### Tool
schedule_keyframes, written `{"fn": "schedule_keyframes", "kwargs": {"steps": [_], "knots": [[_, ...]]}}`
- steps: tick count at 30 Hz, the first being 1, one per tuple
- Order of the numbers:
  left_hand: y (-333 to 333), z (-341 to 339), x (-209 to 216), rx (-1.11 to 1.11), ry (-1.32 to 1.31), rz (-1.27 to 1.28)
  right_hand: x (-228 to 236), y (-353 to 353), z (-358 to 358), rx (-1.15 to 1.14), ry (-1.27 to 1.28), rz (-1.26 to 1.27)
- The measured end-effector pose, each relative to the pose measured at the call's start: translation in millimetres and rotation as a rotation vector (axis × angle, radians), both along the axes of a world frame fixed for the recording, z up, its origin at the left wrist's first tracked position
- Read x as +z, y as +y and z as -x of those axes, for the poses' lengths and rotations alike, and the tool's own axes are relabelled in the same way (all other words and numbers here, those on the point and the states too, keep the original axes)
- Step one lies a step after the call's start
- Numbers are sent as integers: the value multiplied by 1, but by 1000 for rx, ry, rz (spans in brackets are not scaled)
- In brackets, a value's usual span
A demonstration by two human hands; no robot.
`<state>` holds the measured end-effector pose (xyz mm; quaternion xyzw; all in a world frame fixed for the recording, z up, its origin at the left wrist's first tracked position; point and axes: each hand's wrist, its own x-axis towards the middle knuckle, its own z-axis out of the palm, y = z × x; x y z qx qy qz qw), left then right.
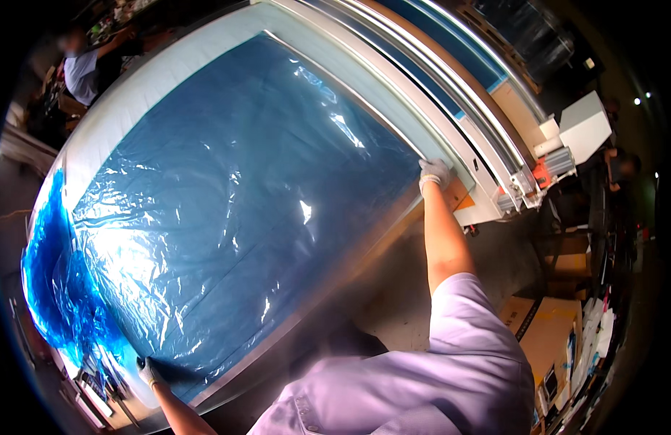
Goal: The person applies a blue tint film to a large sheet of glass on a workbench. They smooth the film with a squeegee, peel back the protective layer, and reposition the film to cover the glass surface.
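Note:
A large sheet of shiny, wrinkled blue plastic film point(277, 152) lies spread over a wide table. My right hand point(435, 172), in a pale glove, is closed at the film's right corner, where a thin white strip point(350, 101) along the far edge ends. At the near left corner my left hand point(148, 371), also gloved and with dark fingertips, pinches the film's edge; its fingers are partly hidden. Beside it, a bunched heap of brighter blue film point(67, 290) hangs over the table's left end.
Beyond the film runs a long machine with white and metal rails point(451, 109), ending in a white housing point(585, 127). Pale sheeting point(161, 94) borders the film. Cardboard boxes point(546, 326) stand at my right. Another person point(82, 72) is at the far left.

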<state>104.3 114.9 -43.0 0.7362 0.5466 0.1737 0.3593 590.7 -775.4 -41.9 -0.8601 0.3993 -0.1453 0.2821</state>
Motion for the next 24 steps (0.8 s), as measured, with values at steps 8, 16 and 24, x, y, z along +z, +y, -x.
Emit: {"fn": "schedule_keyframes", "kwargs": {"steps": [8, 16, 24], "knots": [[-4, 4, -5, 26, -22, -5, -28, -28, -3, 30, -119, -168], [7, 9, -14, 12, -41, 13, -12, -26, 10, 83, -193, -177], [1, 7, -9, 11, -40, -8, 8, 2, 34, 187, -332, 381]]}}
